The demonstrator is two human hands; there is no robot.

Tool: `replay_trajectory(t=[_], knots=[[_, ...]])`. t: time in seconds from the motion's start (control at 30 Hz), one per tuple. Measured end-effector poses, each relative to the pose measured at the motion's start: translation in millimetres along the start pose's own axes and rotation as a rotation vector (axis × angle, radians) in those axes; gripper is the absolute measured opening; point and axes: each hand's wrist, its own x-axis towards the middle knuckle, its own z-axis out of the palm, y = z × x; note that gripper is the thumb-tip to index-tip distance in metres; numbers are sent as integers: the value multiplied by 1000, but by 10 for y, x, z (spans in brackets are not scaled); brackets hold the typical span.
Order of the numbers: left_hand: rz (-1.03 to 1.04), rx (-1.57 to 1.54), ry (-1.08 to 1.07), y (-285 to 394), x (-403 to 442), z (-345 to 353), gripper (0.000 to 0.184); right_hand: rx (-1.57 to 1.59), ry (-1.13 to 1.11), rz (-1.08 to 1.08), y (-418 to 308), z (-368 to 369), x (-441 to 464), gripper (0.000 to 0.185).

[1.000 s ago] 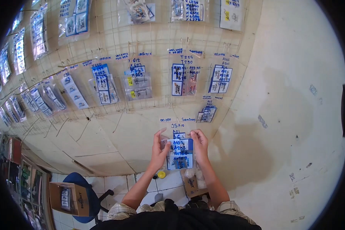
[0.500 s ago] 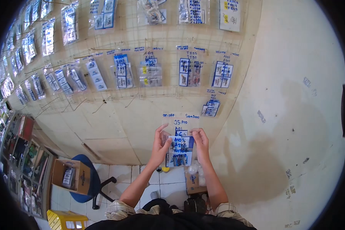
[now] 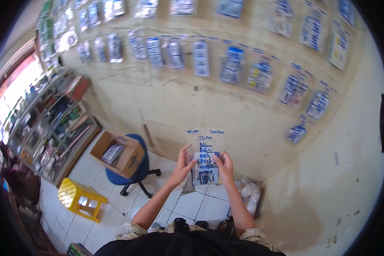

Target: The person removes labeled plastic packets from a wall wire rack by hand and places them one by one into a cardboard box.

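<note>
The clear bag [image 3: 205, 162] is between the left hand [image 3: 183, 167] and right hand [image 3: 225, 167], both just as near. Its long side points forward. Each hand's fingers pinch one edge.

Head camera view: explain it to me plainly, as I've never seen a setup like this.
There's no machine here, just a person's bare hands. The camera is worn on that person's head, looking forward and down. The left hand and right hand hold a clear plastic bag with blue handwriting, including "J5 Pro". Beyond, more bags hang along the wall. On the tiled floor stand a yellow stool and a blue chair bearing an open cardboard box.
</note>
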Motion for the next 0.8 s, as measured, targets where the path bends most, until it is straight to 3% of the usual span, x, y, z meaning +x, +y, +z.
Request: replay_trajectory(t=[0.23, 0.43, 0.67, 0.8], knots=[[-57, 60, 167, 202, -813, -1605, 61, 60, -182, 165, 330, 1706, -173, 9], [-108, 99, 299, 357, -1309, -2468, 61, 84, -262, 178, 714, 2742, -273, 13], [-80, 87, 479, 162, -1335, -3146, 60, -128, -452, 349, 1143, 3191, -65, 16], [-162, 97, 573, -50, -1299, -3510, 61, -118, -501, 333, 1534, 3434, 214, 16]])
